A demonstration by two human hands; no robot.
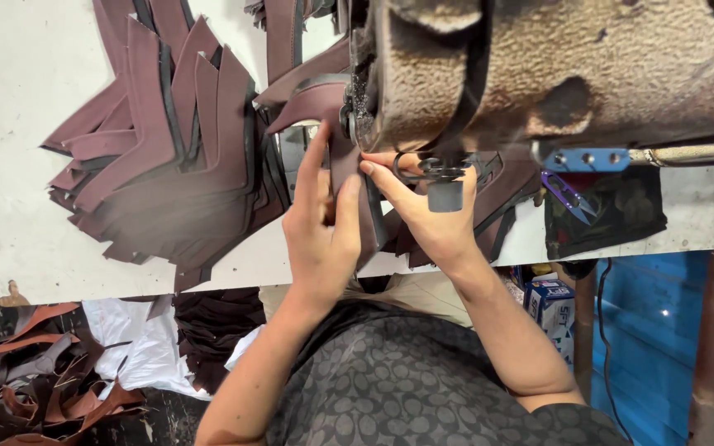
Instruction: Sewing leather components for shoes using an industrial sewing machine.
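Observation:
My left hand (321, 227) lies flat on a dark maroon leather strip (345, 162), its fingers stretched toward the needle area of a worn, dusty sewing machine (555, 74). My right hand (431, 211) pinches the same strip just under the machine head, thumb and forefinger touching the piece near the presser foot. The strip runs from the machine down over the table's front edge between my hands. The needle itself is hidden behind the machine head.
A fanned stack of maroon leather pieces (167, 149) covers the white table (18, 165) at left. Purple snips (564, 192) lie at right beside a dark cloth. Leather scraps (35, 372) pile on the floor at lower left; a small box (549, 304) sits under the table.

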